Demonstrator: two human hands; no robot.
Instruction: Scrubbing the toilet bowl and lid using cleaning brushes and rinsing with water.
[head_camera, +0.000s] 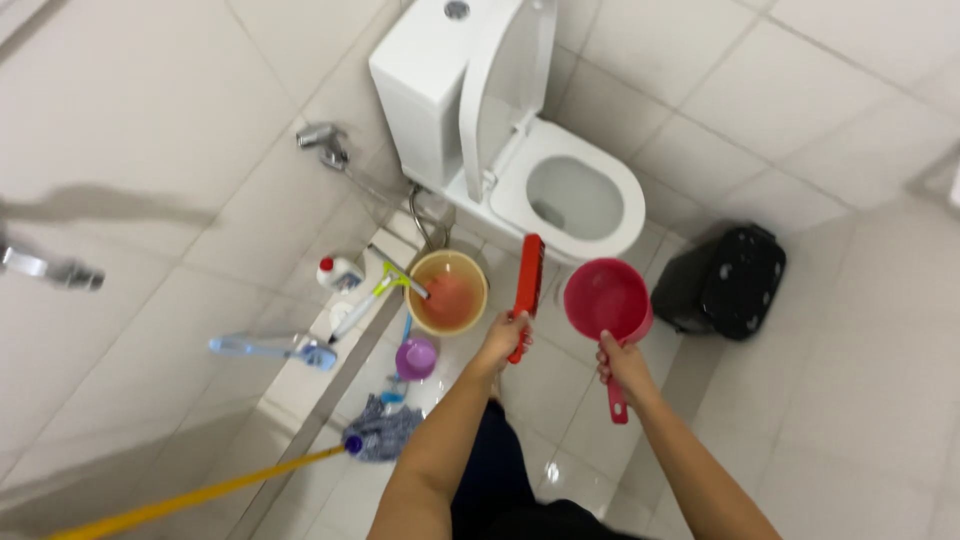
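Note:
My left hand (503, 338) grips a red scrubbing brush (528, 275) by its handle, the brush pointing up toward the toilet. My right hand (624, 365) holds a pink water dipper (606, 299) by its red handle, the cup facing up just in front of the toilet bowl. The white toilet (560, 190) stands ahead with its lid and seat raised against the tank.
A yellow bucket (448, 292) holding a long-handled brush sits left of the toilet. Beside it are a white bottle (340, 273), a purple cup (416, 357), a blue tool (270, 348) and a mop with a yellow pole (230, 485). A black bin (722, 282) stands right. A wall tap (325, 140) is at left.

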